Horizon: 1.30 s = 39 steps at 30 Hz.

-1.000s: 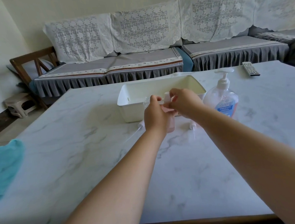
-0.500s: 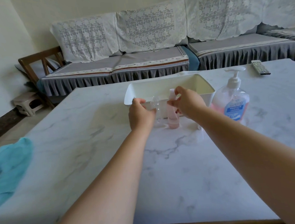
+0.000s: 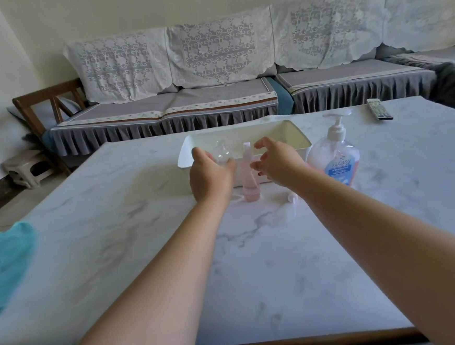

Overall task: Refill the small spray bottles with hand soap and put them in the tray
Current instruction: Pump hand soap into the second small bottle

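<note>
From the head view, the left hand (image 3: 211,173) grips a clear small bottle (image 3: 222,154) in front of the white tray (image 3: 298,134), while a pink-filled spray bottle (image 3: 249,178) stands upright on the table (image 3: 255,265) between the hands, just before the tray's near wall. The right hand (image 3: 277,160) hovers beside it with fingers (image 3: 261,143) loosely spread, holding nothing, both forearms stretched forward. Likely next comes filling the clear one from the soap pump bottle (image 3: 334,158); steady it upright and press slowly so nothing spills.
</note>
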Available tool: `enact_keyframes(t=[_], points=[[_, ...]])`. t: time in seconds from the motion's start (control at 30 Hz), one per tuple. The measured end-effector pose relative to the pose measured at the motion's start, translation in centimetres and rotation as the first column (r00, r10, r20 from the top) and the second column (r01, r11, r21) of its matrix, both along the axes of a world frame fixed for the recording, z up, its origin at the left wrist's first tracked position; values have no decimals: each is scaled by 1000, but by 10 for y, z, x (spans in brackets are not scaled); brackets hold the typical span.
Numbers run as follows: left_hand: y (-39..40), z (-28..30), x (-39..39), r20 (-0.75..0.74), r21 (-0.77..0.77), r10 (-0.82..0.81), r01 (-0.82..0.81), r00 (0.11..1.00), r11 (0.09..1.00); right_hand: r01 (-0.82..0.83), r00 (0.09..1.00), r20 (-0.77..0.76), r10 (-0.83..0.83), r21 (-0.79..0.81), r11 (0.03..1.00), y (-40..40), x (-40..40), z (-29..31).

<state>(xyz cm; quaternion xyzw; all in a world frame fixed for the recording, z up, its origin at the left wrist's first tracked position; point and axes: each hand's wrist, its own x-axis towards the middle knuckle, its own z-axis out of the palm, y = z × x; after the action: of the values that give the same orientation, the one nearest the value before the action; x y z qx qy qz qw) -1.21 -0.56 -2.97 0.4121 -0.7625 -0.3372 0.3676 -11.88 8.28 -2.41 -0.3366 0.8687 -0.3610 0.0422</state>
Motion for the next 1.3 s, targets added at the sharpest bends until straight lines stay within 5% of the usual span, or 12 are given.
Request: enact_keyframes(t=[0.2,0.47,0.6,0.83,1.3], points=[[51,31,-5,-190,-135,-134,110,973,985,133,982,-109,-155,-193,972,27,-7,22],[92,30,-60,-48,-94,-310,305,949,948,153,899,-300,-318,-465,872,80,-41,60],[99,25,-85,34,-61,-316,318,948,946,160,873,-339,-351,-480,863,88,-68,57],[101,18,-109,51,-40,-269,271,962,962,247,940,-168,-297,-263,932,88,-90,52],[95,19,-108,-19,-112,-314,310,949,944,194,981,53,-187,-313,930,88,-90,50]])
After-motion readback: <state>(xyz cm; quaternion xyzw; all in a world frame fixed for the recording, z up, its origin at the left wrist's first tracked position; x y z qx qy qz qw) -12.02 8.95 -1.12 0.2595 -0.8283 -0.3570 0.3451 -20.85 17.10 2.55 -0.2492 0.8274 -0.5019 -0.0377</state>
